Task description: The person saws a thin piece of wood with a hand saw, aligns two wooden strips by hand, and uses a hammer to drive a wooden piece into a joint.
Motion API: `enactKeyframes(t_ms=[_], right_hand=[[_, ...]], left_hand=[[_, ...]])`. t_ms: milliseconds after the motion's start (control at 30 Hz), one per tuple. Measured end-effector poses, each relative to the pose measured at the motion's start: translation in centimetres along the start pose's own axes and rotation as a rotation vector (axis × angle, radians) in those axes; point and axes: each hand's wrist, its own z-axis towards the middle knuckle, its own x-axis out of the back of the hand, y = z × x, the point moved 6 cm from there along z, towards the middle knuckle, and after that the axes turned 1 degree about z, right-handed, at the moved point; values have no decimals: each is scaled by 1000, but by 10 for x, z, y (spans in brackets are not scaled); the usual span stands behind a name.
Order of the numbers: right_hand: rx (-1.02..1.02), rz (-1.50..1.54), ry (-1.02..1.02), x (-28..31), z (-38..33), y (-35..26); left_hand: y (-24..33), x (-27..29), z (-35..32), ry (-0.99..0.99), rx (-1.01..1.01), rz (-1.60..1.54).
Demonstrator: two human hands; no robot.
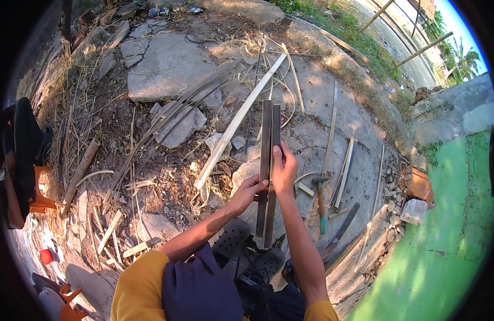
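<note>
Two long dark strips, perhaps split bamboo, stand side by side before me with a narrow gap between them. My left hand (249,195) is closed on the left dark strip (266,134), its thumb lying across the face. Higher up, my right hand (284,170) grips the right dark strip (276,120), thumb pressed on its front. The fingers behind both strips are partly hidden. Beyond them a long pale bamboo strip (241,120) lies slanting over the ground. To the right of my hands is a hammer (321,200) with a green-ended handle.
Broken concrete slabs (169,61) and dry shavings cover the ground ahead. More thin strips (331,125) lie at right, near a green wall (434,214). A machete-like dark blade (343,227) rests low right. A bamboo pole (80,176) and orange chair parts (42,190) are at left.
</note>
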Motion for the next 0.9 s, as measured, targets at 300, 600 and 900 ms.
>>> enactKeyframes(t_ms=[300, 600, 900], right_hand=[[-64, 390, -42, 84, -11, -39], [-178, 343, -129, 127, -45, -75], [-646, 600, -510, 73, -87, -55]], left_hand=[[-7, 20, 28, 126, -130, 13], [-10, 75, 35, 376, -367, 1135], [115, -22, -26, -141, -493, 8]])
